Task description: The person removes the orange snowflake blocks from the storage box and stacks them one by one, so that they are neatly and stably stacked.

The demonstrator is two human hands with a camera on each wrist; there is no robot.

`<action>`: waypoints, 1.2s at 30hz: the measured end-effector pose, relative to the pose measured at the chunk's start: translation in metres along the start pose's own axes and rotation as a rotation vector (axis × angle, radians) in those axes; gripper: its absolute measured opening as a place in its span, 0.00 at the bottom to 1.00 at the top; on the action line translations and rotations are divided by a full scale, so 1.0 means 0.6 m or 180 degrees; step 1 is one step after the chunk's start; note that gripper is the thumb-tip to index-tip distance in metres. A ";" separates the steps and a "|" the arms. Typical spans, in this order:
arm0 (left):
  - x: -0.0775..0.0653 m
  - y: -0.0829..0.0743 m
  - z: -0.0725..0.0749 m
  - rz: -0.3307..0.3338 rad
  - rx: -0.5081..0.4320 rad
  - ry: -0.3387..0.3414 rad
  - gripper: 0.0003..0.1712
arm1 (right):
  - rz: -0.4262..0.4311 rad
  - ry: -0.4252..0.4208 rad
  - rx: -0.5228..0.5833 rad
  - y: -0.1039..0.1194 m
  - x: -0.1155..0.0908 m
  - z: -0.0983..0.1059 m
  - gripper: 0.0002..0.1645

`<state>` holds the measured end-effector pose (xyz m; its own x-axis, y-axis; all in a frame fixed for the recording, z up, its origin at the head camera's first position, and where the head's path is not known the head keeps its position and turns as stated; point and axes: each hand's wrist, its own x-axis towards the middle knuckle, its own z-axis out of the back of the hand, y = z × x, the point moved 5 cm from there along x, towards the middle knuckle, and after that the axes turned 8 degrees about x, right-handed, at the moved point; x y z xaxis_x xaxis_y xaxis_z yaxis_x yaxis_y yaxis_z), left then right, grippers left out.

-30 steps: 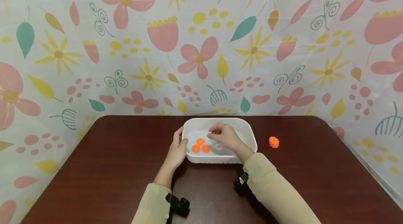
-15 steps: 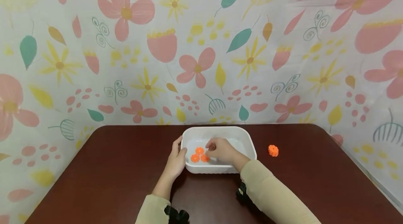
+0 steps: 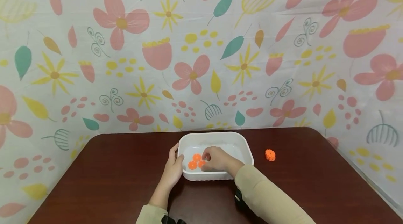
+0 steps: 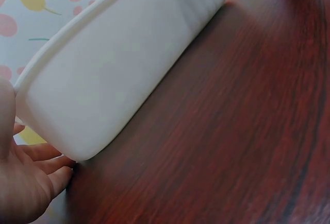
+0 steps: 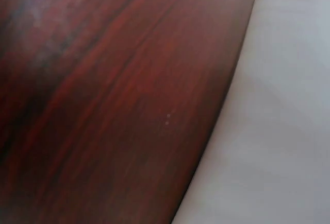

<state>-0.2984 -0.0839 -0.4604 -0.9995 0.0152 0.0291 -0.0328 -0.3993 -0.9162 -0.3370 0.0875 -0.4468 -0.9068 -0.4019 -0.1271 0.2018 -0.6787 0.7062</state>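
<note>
A white rectangular tray (image 3: 217, 175) with a deep wall stands on the table. My left hand (image 3: 172, 171) holds its left end, thumb at the rim and fingers along the outside; the left wrist view shows the fingertips (image 4: 62, 177) by the bottom corner. Inside the tray lie three orange flower-shaped pieces, one at the left (image 3: 192, 165), one behind (image 3: 196, 157) and one at the right (image 3: 201, 163). My right hand (image 3: 217, 159) reaches over the front wall, thumb and bent fingers beside the right piece, partly covering it. Whether they pinch it is hidden.
Right of the tray, a small stack of orange flower-shaped pieces (image 3: 270, 154) sits on the dark red-brown table (image 3: 126, 182). Behind the table hangs a flower-patterned cloth (image 3: 189, 59). The right wrist view shows only table and the tray's outer wall (image 5: 278, 105).
My right hand has come down and left inside the tray to the right orange piece. My left hand keeps its hold on the tray. The head view has tilted up, lowering the scene in it.
</note>
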 end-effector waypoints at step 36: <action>0.002 -0.002 0.001 0.0086 -0.0046 0.0038 0.30 | -0.0295 -0.0131 0.0481 -0.006 -0.008 0.019 0.08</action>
<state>-0.2994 -0.0836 -0.4589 -0.9999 0.0156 -0.0003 -0.0058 -0.3865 -0.9223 -0.3378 0.0985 -0.4409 -0.9340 -0.3142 -0.1699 0.0615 -0.6102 0.7899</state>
